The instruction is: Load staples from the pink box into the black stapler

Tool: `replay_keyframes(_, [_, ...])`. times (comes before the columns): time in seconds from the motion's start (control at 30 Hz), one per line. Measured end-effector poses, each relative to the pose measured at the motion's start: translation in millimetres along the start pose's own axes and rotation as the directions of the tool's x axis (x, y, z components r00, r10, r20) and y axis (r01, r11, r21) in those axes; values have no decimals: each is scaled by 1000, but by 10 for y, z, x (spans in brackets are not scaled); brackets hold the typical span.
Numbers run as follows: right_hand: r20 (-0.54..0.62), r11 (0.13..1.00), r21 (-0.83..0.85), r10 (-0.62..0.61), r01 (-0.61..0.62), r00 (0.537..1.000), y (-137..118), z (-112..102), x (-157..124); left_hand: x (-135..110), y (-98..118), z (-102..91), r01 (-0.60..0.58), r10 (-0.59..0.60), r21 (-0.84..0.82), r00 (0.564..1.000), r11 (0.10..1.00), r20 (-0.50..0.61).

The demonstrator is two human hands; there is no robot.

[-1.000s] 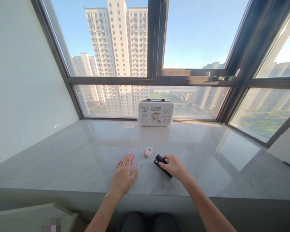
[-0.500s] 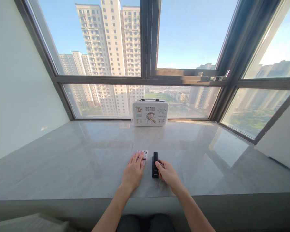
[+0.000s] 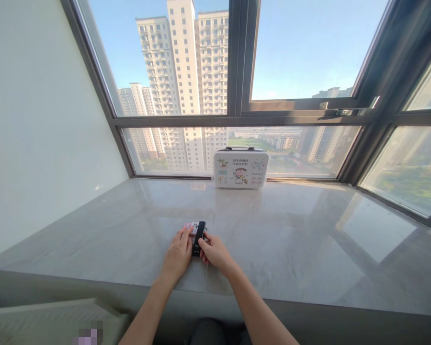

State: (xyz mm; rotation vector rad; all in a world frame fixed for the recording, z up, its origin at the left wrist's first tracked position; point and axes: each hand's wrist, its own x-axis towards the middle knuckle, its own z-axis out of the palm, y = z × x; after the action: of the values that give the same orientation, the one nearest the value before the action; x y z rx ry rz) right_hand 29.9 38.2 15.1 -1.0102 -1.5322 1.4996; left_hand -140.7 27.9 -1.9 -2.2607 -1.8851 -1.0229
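A small black stapler (image 3: 198, 236) lies lengthwise on the grey marble sill (image 3: 280, 239), between my two hands. My right hand (image 3: 214, 249) presses against its right side with curled fingers. My left hand (image 3: 178, 254) lies flat on the sill at the stapler's left, fingers stretched over a pink packet (image 3: 189, 226) whose far end shows past the fingertips. The small white box seen before is hidden behind the hands and stapler.
A white tin case (image 3: 241, 168) with cartoon pictures stands against the window at the back of the sill. A white wall (image 3: 39, 124) closes the left side. Dark window frames (image 3: 237, 115) run along the back and right.
My right hand turned the black stapler from slanted to lengthwise and slid it left against the packet. My left hand stayed on the packet. The small white box went out of sight.
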Motion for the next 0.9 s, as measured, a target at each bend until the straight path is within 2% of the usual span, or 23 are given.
replay_keyframes(0.17, [-28, 1000, -27, -17, 16, 999, 6, 121, 104, 102, -194, -10, 1, 0, -84, 1000, 996, 5])
replay_keyframes(0.3, [-48, 998, -55, -18, 15, 999, 37, 135, 129, 137, -211, 0, 9, -6, -154, 1000, 988, 18])
replay_keyframes(0.37, [-97, 998, -56, 6, -11, 995, 54, 128, 120, 125, -177, -57, 64, -64, -163, 998, 985, 4])
replay_keyframes(0.47, [-289, 997, -66, 14, -34, 957, 93, -11, 27, 38, 19, -227, 132, -156, -153, 976, 979, -155])
replay_keyframes(0.53, [-434, 989, -148, -67, 2, 899, 125, -241, -103, -58, 285, -331, 85, -127, -159, 951, 984, -280])
replay_keyframes(0.57, [-473, 975, -222, -129, 23, 872, 141, -396, -186, -106, 454, -355, 38, -86, -162, 948, 986, -305])
replay_keyframes(0.63, [-519, 913, -409, -238, 6, 821, 171, -759, -383, -176, 819, -314, -94, 52, -189, 975, 977, -217])
replay_keyframes(0.67, [-514, 864, -503, -283, -17, 810, 183, -948, -494, -191, 993, -245, -162, 142, -210, 984, 964, -110])
replay_keyframes(0.7, [-514, 803, -594, -324, -56, 794, 194, -1129, -607, -190, 1148, -146, -220, 229, -222, 973, 950, 17])
replay_keyframes(0.73, [-491, 725, -681, -352, -99, 797, 205, -1292, -721, -174, 1275, -23, -245, 275, -219, 954, 944, 117])
replay_keyframes(0.8, [-441, 554, -809, -348, -198, 827, 224, -1531, -921, -104, 1436, 260, -255, 287, -156, 925, 954, 248])
replay_keyframes(0.9, [-418, 344, -881, -249, -324, 874, 244, -1644, -1079, 56, 1479, 637, -239, 229, -7, 920, 971, 319])
